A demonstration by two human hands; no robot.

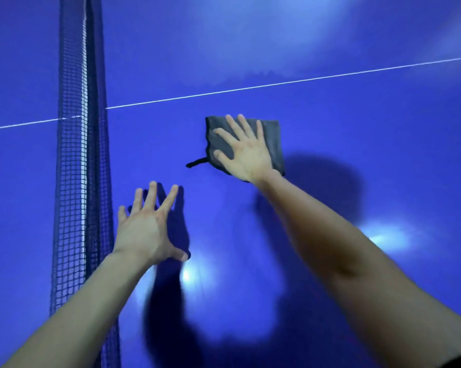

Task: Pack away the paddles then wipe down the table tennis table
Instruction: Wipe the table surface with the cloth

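- To the right of the dark mesh net (pixel 75 181), on the glossy blue table tennis table (pixel 356 115), we see the folded grey fabric cloth (pixel 273 139). It lies flat, just on the near side of the thin white centre line (pixel 277 83) that runs out from the net.
- The right hand (pixel 246 152) rests on top of this cloth with the fingers straight and spread. It presses down with the palm and does not curl round the cloth.
- The left hand (pixel 147 229) is closer to the net than the cloth is, and nearer to the camera. Its fingers are also straight and spread, and it holds nothing. The thumb tip seems to touch the blue surface, but we cannot tell for sure.
- A short black loop (pixel 197 162) sticks out from the cloth edge that faces the net.
- We judge the cloth to be light, soft and limp. It should slide easily on the smooth top under a flat palm, but it may bunch or unfold if it is pushed by one corner only.
- For wiping, the best hold is, in our opinion, a flat hand over the middle of the folded square. For lifting, a pinch at the loop or a folded edge should be enough.
- No paddles are in view, so we think the wiping step is in hand.
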